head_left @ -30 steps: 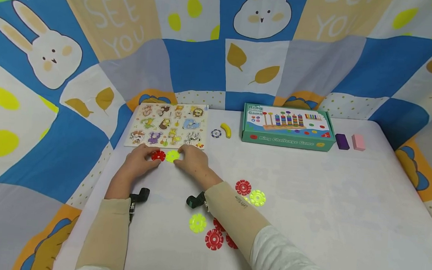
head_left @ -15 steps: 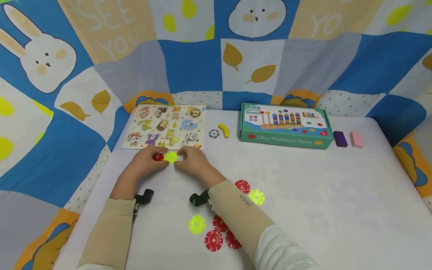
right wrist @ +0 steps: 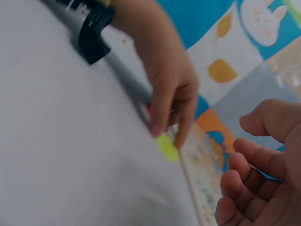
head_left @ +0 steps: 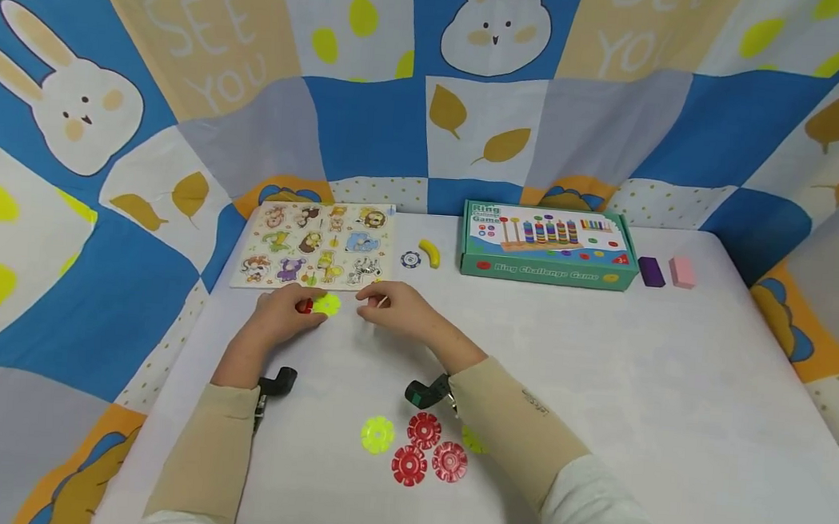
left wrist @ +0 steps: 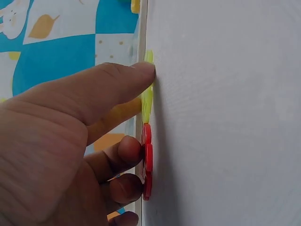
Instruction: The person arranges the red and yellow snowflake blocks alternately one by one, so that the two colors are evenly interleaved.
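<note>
In the head view, my left hand [head_left: 279, 315] pinches a yellow snowflake disc [head_left: 327, 304] between thumb and index finger, just in front of the animal puzzle board [head_left: 240, 277]. Directly left of it lies a red snowflake disc [left wrist: 147, 162], partly covered by that hand; in the left wrist view two of its other fingertips touch the red edge. The two discs stand end to end in line. My right hand [head_left: 405, 309] hovers to the right of the yellow disc, apart from it. Its fingers are loosely bent and hold nothing in the right wrist view.
Nearer me lie a yellow disc [head_left: 378, 435] and red discs [head_left: 409, 465]; another yellow disc [head_left: 473, 440] is partly under the right sleeve. Along the back are a poker chip [head_left: 411, 260], toy banana [head_left: 430, 253], green game box [head_left: 549, 271], purple block [head_left: 651, 272] and pink block [head_left: 682, 272].
My left hand has shifted its grip from the red disc to the yellow one. My right hand has let go of the yellow disc and drawn away to the right.
</note>
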Available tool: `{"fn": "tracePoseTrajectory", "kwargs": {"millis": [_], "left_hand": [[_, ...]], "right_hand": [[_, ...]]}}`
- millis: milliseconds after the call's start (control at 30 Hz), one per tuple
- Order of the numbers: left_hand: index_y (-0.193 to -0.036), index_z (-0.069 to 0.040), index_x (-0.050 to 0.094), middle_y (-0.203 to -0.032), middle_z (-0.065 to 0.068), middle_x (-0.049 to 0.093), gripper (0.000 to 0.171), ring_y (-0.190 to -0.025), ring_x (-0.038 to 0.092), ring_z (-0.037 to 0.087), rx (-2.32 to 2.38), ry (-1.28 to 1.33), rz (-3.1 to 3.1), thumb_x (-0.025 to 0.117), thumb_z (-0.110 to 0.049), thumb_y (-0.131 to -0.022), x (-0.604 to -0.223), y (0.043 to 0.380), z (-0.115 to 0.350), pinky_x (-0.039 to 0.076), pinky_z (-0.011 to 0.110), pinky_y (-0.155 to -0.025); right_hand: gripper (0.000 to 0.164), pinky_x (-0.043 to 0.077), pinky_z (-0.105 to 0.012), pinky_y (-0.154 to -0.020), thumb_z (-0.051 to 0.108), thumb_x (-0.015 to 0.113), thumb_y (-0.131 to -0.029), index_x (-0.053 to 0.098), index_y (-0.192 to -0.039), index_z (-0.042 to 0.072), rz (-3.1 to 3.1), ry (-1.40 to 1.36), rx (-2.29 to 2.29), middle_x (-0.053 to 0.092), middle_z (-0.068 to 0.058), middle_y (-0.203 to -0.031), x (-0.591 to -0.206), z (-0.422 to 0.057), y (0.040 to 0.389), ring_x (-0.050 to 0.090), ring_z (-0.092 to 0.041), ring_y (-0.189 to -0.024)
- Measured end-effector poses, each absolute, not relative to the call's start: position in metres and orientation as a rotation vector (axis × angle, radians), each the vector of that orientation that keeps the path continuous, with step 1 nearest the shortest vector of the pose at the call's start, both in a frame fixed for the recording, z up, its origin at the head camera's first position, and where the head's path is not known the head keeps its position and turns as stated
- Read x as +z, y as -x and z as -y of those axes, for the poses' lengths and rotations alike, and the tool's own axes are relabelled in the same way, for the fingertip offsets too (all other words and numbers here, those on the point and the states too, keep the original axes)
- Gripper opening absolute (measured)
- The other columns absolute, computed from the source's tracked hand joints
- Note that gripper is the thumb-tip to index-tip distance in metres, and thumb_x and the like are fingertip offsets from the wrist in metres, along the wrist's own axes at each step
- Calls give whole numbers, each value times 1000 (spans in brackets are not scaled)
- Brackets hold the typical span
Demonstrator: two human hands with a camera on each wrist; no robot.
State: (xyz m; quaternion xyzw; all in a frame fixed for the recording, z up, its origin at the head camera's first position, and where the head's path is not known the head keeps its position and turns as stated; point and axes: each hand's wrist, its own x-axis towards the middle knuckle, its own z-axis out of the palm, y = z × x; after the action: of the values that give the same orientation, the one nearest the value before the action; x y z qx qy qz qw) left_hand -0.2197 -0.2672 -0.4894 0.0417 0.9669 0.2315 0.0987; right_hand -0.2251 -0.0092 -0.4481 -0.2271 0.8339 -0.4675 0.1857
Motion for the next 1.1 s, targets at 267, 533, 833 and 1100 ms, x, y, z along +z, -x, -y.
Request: {"fn": "tracePoseTrajectory", "kwargs": {"millis": [267,533,833,1100], "left_hand": [[-133,-25,55,-118,7,54,57,-98,44,26,674,-101,-2843,69,-47,-82,-484,221,273,31,47,-84],[-135,-21,53,-121,9,54,57,-98,46,26,686,-154,-2821,68,-42,-84,-484,221,273,39,46,-86],[-137,-20,51,-120,8,53,59,-98,45,26,722,-138,-2792,68,-42,-85,-486,218,271,38,45,-86],[-138,-20,49,-123,9,51,60,-101,44,27,728,-146,-2788,68,-41,-85,-488,218,266,38,47,-89]], "right_hand": [[23,49,-30,-67,30,63,-90,66,-111,22,-2340,686,-1483,58,3,-92,-411,-33,195,54,-17,-82],[25,46,-28,-64,22,65,-90,64,-114,20,-2402,618,-1497,57,-1,-93,-421,-70,165,52,-21,-82],[29,45,-26,-65,21,71,-85,65,-113,22,-2473,485,-1438,55,0,-88,-449,-112,140,49,-18,-80],[36,42,-25,-57,16,73,-83,64,-117,11,-2509,299,-1382,52,-3,-82,-468,-134,139,47,-19,-74]]}}
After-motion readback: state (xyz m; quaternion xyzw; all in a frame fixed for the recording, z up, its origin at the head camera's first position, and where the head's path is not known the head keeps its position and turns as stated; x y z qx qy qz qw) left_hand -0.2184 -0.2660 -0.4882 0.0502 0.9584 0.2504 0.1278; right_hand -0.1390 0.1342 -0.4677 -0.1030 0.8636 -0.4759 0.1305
